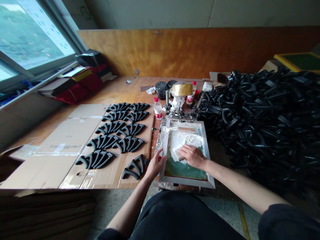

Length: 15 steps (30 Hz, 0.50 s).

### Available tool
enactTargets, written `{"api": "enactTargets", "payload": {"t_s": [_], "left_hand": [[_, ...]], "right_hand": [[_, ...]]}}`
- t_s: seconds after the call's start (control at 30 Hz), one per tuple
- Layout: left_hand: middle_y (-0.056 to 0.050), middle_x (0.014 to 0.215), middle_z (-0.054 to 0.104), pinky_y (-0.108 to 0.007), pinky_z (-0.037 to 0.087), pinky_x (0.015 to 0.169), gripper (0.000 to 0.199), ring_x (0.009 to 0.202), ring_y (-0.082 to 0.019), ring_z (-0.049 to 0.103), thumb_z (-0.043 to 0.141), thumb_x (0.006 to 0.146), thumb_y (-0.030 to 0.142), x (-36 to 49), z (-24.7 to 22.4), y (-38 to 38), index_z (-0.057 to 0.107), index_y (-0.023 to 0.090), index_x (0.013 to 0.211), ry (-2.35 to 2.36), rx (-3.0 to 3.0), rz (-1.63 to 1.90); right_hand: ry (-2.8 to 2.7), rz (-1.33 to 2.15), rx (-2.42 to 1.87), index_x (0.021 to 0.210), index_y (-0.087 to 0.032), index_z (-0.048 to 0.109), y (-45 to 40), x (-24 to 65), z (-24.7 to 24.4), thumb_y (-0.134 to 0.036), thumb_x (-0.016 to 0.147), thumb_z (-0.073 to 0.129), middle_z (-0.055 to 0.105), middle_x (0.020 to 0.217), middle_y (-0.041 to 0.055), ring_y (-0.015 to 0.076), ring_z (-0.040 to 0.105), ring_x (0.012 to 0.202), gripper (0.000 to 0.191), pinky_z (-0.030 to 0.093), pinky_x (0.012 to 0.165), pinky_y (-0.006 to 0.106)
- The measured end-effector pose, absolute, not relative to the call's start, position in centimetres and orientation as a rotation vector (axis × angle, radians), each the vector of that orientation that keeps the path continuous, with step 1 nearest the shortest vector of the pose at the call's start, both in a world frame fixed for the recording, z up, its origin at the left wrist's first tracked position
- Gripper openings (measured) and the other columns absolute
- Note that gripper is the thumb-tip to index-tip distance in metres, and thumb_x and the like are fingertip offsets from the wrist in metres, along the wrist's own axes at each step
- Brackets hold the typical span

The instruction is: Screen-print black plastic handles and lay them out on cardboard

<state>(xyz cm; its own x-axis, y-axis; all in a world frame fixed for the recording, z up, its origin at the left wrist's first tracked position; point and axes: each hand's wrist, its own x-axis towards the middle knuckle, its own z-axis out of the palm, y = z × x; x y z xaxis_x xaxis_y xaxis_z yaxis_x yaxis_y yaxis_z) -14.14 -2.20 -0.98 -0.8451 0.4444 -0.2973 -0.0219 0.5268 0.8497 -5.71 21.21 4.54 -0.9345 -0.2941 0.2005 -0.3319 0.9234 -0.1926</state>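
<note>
The frame lies flat at both hands, its sheet under the right one and its left rim at the left one's fingertips. Well beyond the hands a wooden board stands along the back of the table. To the right of the right hand rises a heap of black parts. To the left of the left hand, rows of black handles lie on a flattened cardboard sheet, the nearest cluster just beside the wrist.

The hands are apart. The right hand is closed on a white pad, cloth or scraper I cannot tell, pressed to the sheet. The left hand is half curled; whether it grips the rim I cannot tell. Past the fingers stand a black tub and a red-capped bottle; nearer lie white paint and a wooden strip.

For a good stroke, I would press evenly, with the pad flat to the sheet, steady the rim with the left hand, and spare the handles any paint.
</note>
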Motion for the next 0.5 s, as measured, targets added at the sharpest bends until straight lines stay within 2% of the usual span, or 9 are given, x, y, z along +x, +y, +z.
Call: {"api": "enactTargets", "payload": {"t_s": [0.1,0.17,0.23,0.3,0.37,0.43,0.5], "left_hand": [[0.002,0.07,0.058,-0.023,0.038,0.057,0.058,0.061,-0.013,0.052,0.054,0.083,0.046,-14.1,-0.6,-2.1,0.052,0.02,0.135,2.26,0.3,1.297],[0.002,0.067,0.055,-0.022,0.037,0.055,0.06,0.059,-0.013,0.05,0.055,0.083,0.047,-14.2,0.0,-2.2,0.051,0.02,0.136,2.229,0.311,1.313],[0.005,0.064,0.051,-0.021,0.035,0.053,0.065,0.056,-0.011,0.046,0.056,0.083,0.048,-14.3,1.0,-2.4,0.045,0.02,0.14,2.174,0.341,1.35],[0.006,0.061,0.048,-0.021,0.032,0.05,0.071,0.052,-0.01,0.042,0.054,0.084,0.053,-14.6,2.7,-2.7,0.038,0.022,0.145,2.085,0.357,1.409],[0.004,0.064,0.052,-0.022,0.033,0.05,0.07,0.052,-0.012,0.044,0.049,0.085,0.061,-14.9,5.0,-2.7,0.041,0.022,0.143,1.98,0.343,1.498],[0.0,0.07,0.058,-0.024,0.037,0.051,0.068,0.056,-0.014,0.049,0.042,0.085,0.069,-15.4,7.5,-2.4,0.053,0.02,0.132,1.88,0.287,1.617],[-0.004,0.079,0.063,-0.026,0.043,0.054,0.067,0.062,-0.016,0.055,0.037,0.085,0.072,-16.2,9.9,-1.5,0.061,0.019,0.118,1.778,0.255,1.792]], "right_hand": [[-2.927,0.424,0.564,0.092,-0.018,0.068,21.0,-5.0,4.2,-0.01,0.082,0.057,0.069,0.088,0.0057,0.0201,0.06,0.084,0.017,0.044,0.072,0.029],[-2.93,0.507,0.457,0.093,-0.021,0.068,21.4,-6.0,5.1,-0.018,0.083,0.063,0.069,0.086,0.0031,0.0193,0.062,0.081,0.012,0.045,0.071,0.029],[-2.889,0.55,0.258,0.106,-0.025,0.067,22.1,-8.2,6.5,-0.025,0.083,0.067,0.071,0.094,0.0017,0.0192,0.064,0.083,0.024,0.047,0.071,0.028],[-2.839,0.556,0.055,0.126,-0.031,0.059,23.7,-10.7,8.2,-0.03,0.08,0.071,0.071,0.104,0.0007,0.0195,0.065,0.086,0.047,0.048,0.072,0.028],[-2.779,0.564,-0.14,0.135,-0.032,0.052,26.4,-12.4,9.7,-0.035,0.081,0.07,0.072,0.101,0.0007,0.019,0.065,0.082,0.057,0.047,0.07,0.028],[-2.644,0.624,-0.365,0.131,-0.026,0.057,30.2,-12.5,10.5,-0.041,0.086,0.062,0.072,0.089,0.0021,0.0182,0.065,0.075,0.048,0.046,0.068,0.028],[-2.457,0.713,-0.602,0.118,-0.019,0.064,34.0,-11.2,10.2,-0.043,0.091,0.05,0.07,0.079,0.0042,0.0178,0.063,0.07,0.039,0.045,0.065,0.028]]}}
